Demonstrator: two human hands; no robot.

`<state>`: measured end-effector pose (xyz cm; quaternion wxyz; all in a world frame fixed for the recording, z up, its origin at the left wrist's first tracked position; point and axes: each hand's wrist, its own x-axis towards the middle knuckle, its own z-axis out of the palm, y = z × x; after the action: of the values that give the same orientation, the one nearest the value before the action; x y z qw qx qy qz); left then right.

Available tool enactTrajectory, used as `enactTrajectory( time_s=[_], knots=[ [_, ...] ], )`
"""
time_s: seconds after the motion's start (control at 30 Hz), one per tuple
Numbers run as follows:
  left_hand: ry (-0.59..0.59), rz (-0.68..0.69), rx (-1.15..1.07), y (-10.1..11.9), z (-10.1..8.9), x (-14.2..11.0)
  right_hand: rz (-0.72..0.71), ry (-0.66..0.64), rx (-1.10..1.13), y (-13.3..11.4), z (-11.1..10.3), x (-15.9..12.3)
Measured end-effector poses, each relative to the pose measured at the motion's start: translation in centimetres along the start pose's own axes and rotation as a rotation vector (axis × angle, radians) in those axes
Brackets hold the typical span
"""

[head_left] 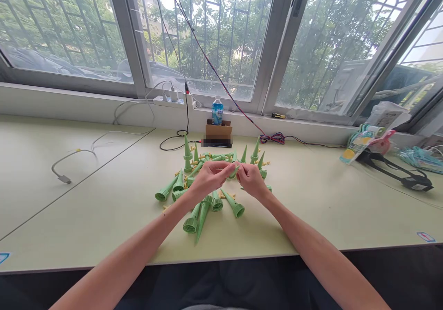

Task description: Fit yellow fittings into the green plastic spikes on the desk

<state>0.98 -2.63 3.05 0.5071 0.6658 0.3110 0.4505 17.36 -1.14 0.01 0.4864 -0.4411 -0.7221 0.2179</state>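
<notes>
My left hand (212,177) is closed in a pinch on a green plastic watering spike (233,172), held just above the table. My right hand (251,180) meets it from the other side, its fingers closed at the spike. Any small part between the right fingertips is hidden. Around and below both hands lie several more green spikes, such as a tapered one with a threaded cap end (237,208). A few stand upright behind the hands, including a tall spike (187,153). Small yellow valve pieces (265,163) are scattered among them.
A blue-labelled bottle (217,110) stands behind a small cardboard box (218,129) by the window. A power strip (168,101) sits on the ledge, and a grey cable (64,179) trails left. Black straps (398,174) and plastic packets (362,141) lie at right.
</notes>
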Motion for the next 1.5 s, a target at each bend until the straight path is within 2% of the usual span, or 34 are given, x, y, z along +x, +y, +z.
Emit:
enactTrajectory(
  time_s=[0.4, 0.8, 1.5],
  knots=[
    [-0.023, -0.017, 0.082, -0.25, -0.24, 0.06, -0.01, -0.001, -0.011, 0.27, -0.03, -0.04],
    [-0.028, 0.038, 0.145, 0.37, 0.1, -0.18, -0.026, 0.006, -0.018, 0.21, -0.11, -0.12],
    [-0.054, 0.057, 0.315, -0.41, -0.02, -0.18, -0.011, -0.012, -0.043, 0.03, -0.26, -0.14]
  ],
)
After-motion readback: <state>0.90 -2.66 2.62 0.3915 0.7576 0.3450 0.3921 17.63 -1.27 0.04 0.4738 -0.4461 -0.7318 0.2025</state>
